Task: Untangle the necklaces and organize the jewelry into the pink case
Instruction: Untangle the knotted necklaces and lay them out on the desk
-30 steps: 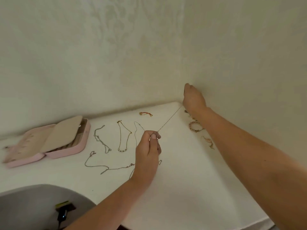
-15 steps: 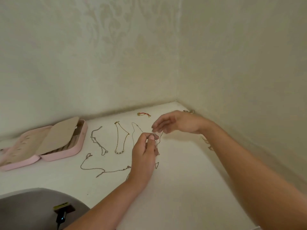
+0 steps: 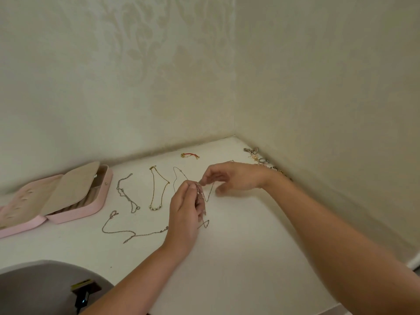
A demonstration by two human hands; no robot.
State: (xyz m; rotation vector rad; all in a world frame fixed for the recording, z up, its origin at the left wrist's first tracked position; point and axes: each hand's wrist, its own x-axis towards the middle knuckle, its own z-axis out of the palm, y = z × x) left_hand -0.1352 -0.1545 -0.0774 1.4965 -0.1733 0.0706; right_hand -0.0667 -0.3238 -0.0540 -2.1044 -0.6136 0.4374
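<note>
Dangling from the left hand (image 3: 185, 208), the fine chain (image 3: 200, 195) loops — thin, kinked.

Two bare arms fill the lower half of the frame. The left forearm (image 3: 136, 283) rises from the bottom edge, slim and uncovered to the wrist. The right forearm (image 3: 336, 235) comes in from the lower right corner, looking broader close to the lens, and is also uncovered. The left hand (image 3: 185, 214) shows its back, with a short plain nail at the tip of one of its fingers (image 3: 193, 188). The right hand (image 3: 234, 178) is blurred and soft-edged, so its nails cannot be made out
</note>
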